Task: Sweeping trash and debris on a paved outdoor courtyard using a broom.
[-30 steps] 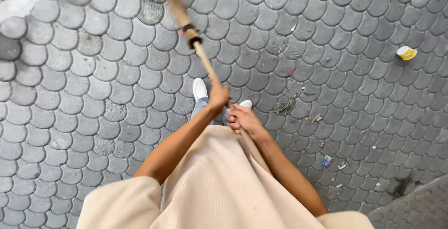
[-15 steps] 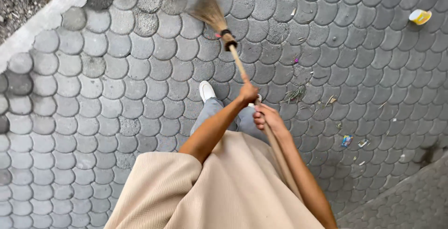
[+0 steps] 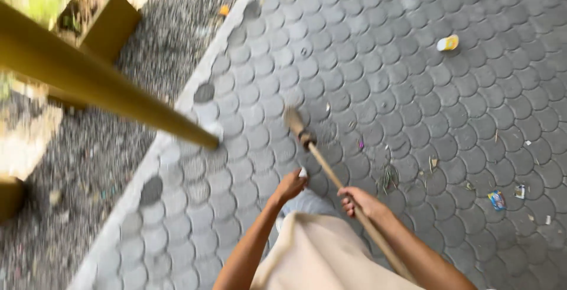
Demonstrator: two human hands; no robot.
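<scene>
Right hand (image 3: 360, 200): fingers curled shut around the broom handle (image 3: 336, 179), gripping it at mid-shaft.

Left hand (image 3: 290, 185): we read the fingers as loosely curled and holding nothing. It hangs just beside the shaft, on its left, apart from it as far as we can tell.

Broom: long axis runs diagonally, from lower right beside our beige garment (image 3: 316, 254), up and left to the bristle head (image 3: 293, 121), which lies ahead of both hands on the grey scalloped paving (image 3: 413, 77). The right hand is the nearer, being on the shaft.

Litter: scraps (image 3: 497, 199) on the pavers right of the shaft; a yellow-and-white cup (image 3: 447, 43) well apart.

Yellow pole (image 3: 106, 92): slanting at left, blurred.
</scene>
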